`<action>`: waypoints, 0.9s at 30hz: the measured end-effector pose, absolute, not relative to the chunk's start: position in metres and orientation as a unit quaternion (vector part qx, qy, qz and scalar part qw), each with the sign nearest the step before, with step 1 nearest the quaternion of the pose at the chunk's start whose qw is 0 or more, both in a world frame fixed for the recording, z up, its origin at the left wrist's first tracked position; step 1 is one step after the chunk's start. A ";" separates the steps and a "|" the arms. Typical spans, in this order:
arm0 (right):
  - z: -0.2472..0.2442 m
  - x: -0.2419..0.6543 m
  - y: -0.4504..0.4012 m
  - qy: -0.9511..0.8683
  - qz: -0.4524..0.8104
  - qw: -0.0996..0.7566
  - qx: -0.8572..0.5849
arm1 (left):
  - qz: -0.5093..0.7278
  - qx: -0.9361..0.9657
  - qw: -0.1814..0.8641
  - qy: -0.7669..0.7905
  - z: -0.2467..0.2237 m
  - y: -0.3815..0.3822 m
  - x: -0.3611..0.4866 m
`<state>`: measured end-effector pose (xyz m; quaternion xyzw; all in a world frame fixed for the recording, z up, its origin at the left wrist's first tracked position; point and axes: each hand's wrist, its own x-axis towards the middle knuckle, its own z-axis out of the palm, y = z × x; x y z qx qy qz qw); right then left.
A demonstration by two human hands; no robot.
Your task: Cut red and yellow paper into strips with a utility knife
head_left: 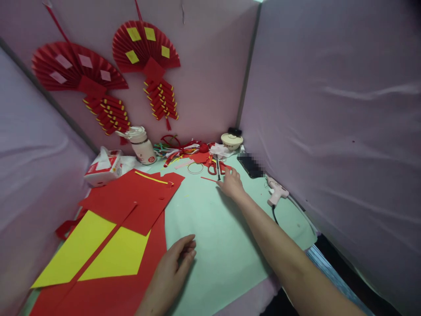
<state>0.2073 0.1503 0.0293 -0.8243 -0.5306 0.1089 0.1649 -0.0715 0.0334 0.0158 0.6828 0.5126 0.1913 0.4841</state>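
The right hand is hovering low at the far part of the pale green tabletop. Its fingers are bending down and standing partly open, with a gap between the thumb and the first finger. The thin dark tool is lying just by the thumb, with its far end pointing at the back wall. I cannot tell if the fingers are touching it. The scissors are lying under the tool, with their red loops showing on both sides. A thin red strip is ending right by the thumb too

The left hand is hovering near the front, beside the big red paper. Its fingers are curling loosely, half open, and I can see them holding nothing. Yellow paper is lying partly under a red sheet

On the right, a black phone is lying near the pink glue gun. At the back, a white bottle is standing beside the tissues, and two red paper fans are hanging on the wall
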 end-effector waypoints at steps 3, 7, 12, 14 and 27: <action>0.028 0.225 0.179 -0.497 0.099 0.163 -0.846 | 0.193 0.681 0.482 0.516 0.015 0.034 -0.071; 0.036 0.268 0.190 -0.434 0.076 0.145 -0.886 | 0.195 0.675 0.485 0.521 0.017 0.033 -0.071; 0.040 0.326 0.185 -0.357 0.110 0.088 -0.923 | 0.198 0.675 0.491 0.514 0.013 0.033 -0.072; 0.035 0.338 0.184 -0.353 0.117 0.074 -0.925 | 0.194 0.674 0.492 0.515 0.010 0.033 -0.072; 0.023 0.335 0.197 -0.376 0.054 0.080 -0.922 | 0.194 0.679 0.489 0.512 0.005 0.030 -0.075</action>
